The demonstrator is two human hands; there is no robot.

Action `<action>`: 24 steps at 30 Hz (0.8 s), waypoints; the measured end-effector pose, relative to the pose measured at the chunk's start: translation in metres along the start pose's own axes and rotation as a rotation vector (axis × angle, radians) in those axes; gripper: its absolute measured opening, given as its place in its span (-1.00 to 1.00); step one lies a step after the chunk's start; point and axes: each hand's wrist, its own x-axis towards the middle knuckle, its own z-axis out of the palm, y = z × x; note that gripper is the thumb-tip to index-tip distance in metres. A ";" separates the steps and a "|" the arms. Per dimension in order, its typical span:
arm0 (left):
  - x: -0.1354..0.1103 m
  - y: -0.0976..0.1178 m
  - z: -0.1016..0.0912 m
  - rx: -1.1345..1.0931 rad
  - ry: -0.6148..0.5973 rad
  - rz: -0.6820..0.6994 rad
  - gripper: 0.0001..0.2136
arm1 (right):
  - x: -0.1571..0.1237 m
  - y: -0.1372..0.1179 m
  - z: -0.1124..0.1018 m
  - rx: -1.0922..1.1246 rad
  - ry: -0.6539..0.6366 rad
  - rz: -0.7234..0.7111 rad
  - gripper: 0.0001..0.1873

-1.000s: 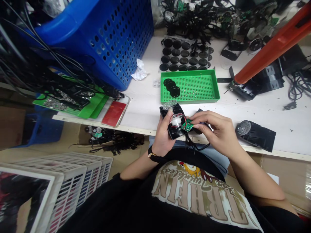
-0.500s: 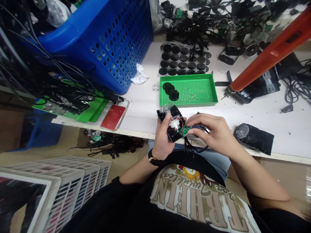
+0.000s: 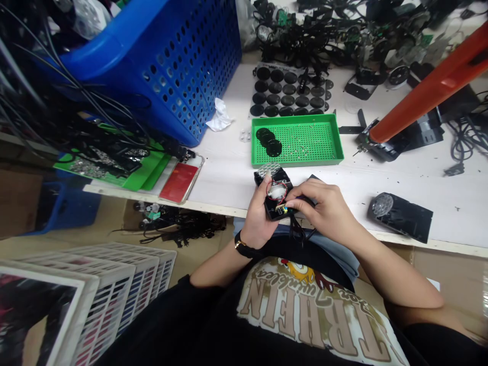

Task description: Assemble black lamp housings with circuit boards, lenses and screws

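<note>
My left hand (image 3: 260, 216) is wrapped round a black plastic housing (image 3: 271, 209) at the table's front edge, its thumb on top. A clear faceted lens (image 3: 269, 169) sits at the housing's far end, and a white round part (image 3: 277, 191) with a red wire lies inside. My right hand (image 3: 318, 203) pinches a small circuit board (image 3: 282, 208) at the housing's near right corner; its fingers cover part of the board. Black cables (image 3: 296, 229) hang below the housing. To the right, a similar black housing with a clear lens (image 3: 400, 216) lies on the table.
A green tray (image 3: 337, 137) holds black discs and small screws. An orange electric screwdriver (image 3: 427, 86) leans in from the right. A blue basket (image 3: 183, 66) stands at left, near a red phone (image 3: 180, 182). Tangled cables (image 3: 293, 38) and a sheet of black discs (image 3: 290, 89) lie behind.
The circuit board has turned from its green face to its component side and moved left, over the housing's corner. My right hand has moved left with it.
</note>
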 end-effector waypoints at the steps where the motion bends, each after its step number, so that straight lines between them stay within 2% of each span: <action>1: 0.000 0.000 0.000 -0.005 0.000 -0.015 -0.77 | 0.000 0.001 0.000 -0.015 -0.016 -0.006 -0.88; 6: 0.000 0.000 -0.002 -0.034 -0.017 -0.084 -0.77 | -0.004 0.003 -0.004 -0.106 -0.153 -0.031 -0.84; 9: -0.001 -0.002 -0.002 -0.001 -0.088 -0.066 -0.76 | -0.008 0.000 -0.006 -0.183 -0.164 -0.060 -0.82; 13: -0.005 -0.004 -0.005 0.065 -0.151 -0.063 -0.68 | -0.017 -0.009 -0.005 -0.098 -0.035 0.006 -0.92; 16: -0.008 -0.003 -0.009 0.114 -0.170 -0.105 -0.61 | -0.024 -0.015 -0.005 0.079 0.083 0.057 -0.83; 18: -0.010 -0.003 -0.012 0.133 -0.205 -0.137 -0.55 | -0.028 -0.017 -0.007 0.153 0.132 0.078 -0.85; 21: -0.014 -0.002 -0.014 0.125 -0.238 -0.141 -0.44 | -0.034 -0.018 -0.009 0.170 0.198 0.080 -0.90; 24: -0.019 -0.003 -0.012 0.116 -0.216 -0.092 -0.39 | -0.037 -0.018 -0.010 0.135 0.224 0.056 -0.87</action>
